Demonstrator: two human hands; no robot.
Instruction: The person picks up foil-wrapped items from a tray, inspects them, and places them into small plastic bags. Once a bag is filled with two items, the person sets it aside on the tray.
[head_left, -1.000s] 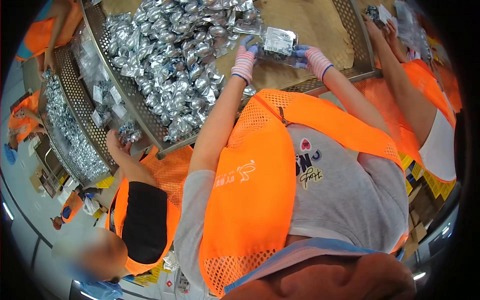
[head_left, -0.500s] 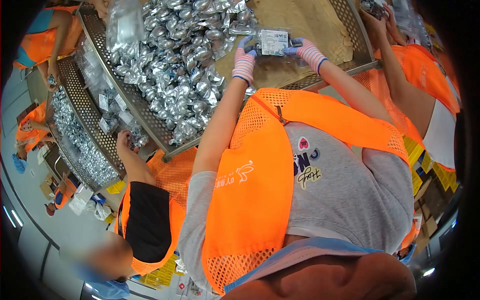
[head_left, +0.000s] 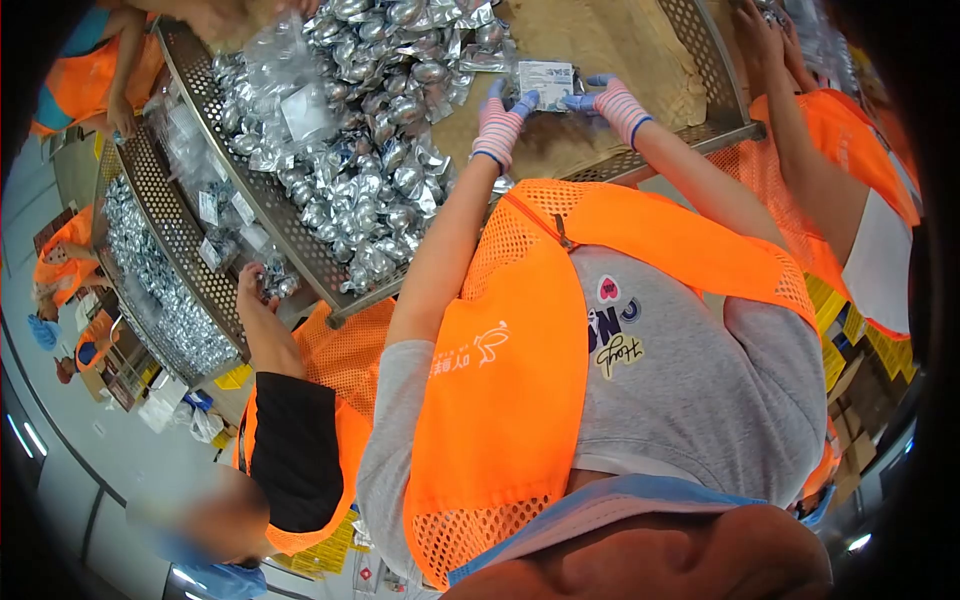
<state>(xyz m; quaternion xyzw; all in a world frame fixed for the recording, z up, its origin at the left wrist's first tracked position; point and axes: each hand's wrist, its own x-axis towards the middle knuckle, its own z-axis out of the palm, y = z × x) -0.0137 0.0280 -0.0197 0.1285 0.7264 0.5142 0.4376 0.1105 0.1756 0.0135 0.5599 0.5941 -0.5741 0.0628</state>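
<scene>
My left hand (head_left: 500, 118), in a striped glove, grips the left side of a clear plastic pouch (head_left: 546, 84) with a white printed label. My right hand (head_left: 615, 100), in a matching glove, pinches the pouch's right edge. The label faces up, and what lies inside the pouch is partly hidden. Beneath my hands is a brown cloth-like sheet (head_left: 620, 40) over the tabletop. To the left of my left hand spreads a big heap of silver foil packets (head_left: 370, 130), rounded in shape.
Clear plastic bags (head_left: 285, 90) lie on the heap's left part. A perforated metal rim (head_left: 700, 50) borders the table. On the left, a co-worker in black sleeves (head_left: 290, 450) reaches toward labelled pouches. Another person's hands (head_left: 765, 35) are at upper right.
The pouch has tilted and shifted slightly up in my hands, and my left fingers have moved in closer. Clear bags on the heap have moved right and down, showing a white label.
</scene>
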